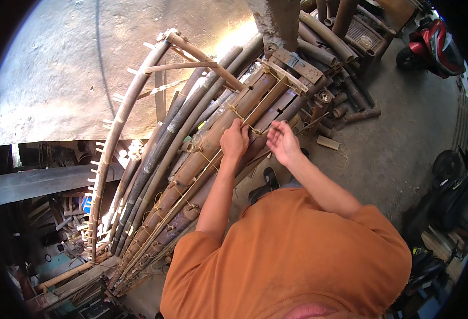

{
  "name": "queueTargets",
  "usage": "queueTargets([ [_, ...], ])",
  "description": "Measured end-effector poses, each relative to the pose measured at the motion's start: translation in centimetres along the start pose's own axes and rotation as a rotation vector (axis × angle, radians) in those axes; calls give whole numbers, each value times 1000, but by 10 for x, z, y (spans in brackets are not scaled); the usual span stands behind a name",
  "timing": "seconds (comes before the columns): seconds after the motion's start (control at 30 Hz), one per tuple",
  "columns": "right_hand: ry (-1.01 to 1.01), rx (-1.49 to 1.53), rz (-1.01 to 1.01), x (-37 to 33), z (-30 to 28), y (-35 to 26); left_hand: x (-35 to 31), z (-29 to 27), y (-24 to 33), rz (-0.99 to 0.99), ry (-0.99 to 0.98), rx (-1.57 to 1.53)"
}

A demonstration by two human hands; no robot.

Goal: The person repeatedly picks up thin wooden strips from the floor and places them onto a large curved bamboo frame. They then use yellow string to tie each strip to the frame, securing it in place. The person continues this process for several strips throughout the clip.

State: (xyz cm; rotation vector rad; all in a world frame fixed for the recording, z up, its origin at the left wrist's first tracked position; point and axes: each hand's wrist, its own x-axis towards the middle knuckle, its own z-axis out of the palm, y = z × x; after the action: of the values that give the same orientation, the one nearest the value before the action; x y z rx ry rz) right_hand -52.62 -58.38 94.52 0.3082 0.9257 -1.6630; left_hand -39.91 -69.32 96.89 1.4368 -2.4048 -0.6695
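A long frame of brown bamboo poles (208, 142) stretches from the lower left up to the middle, tied at intervals with thin yellowish cord (236, 110). On its upper part rests my left hand (235, 140), fingers bent and closed near one of the cord ties; what they pinch, if anything, is hidden. My right hand (284, 143) hovers beside the frame's right pole, palm turned inward, fingers loosely apart, with nothing visible in it. Between the two hands a knot of cord (255, 132) shows on the frame. A wooden crosspiece (283, 75) caps the frame's upper end.
Left of the frame leans a curved bamboo pole with short pegs (118, 120), beside dark loose poles (162, 139). Cut bamboo pieces (327, 40) are piled beyond a rough post (276, 24). A red motorbike (436, 48) stands far right on the concrete floor (383, 143).
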Motion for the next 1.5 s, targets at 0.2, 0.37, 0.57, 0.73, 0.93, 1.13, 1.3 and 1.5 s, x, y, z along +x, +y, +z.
queueTargets([
  [0.2, -827, -1009, -640, 16, 114, 53, -2, 61, -64, 276, 441, 31],
  [0.37, -543, -2264, -1005, 107, 152, -19, 5, 6, -9, 190, 114, 23],
  [0.57, -1037, -1052, -136, 42, 168, -56, -1, 1, -17, 13, 6, 27],
  [0.73, -1093, -2098, -632, 12, -6, -22, 5, -4, -1, -22, -68, -57],
  [0.93, -1028, -1732, -624, -3, -7, -14, 114, -33, -4, -57, 98, -694],
  [1.13, -1017, -1551, -619, -14, -6, -44, 172, 21, -57, -123, -110, 173],
  [1.3, -360, -912, -262, 60, -81, -75, 163, 0, 48, -115, -252, 364],
  [1.5, 224, 381, 262, 56, -57, -144, 97, 80, 125, -48, -56, 8],
])
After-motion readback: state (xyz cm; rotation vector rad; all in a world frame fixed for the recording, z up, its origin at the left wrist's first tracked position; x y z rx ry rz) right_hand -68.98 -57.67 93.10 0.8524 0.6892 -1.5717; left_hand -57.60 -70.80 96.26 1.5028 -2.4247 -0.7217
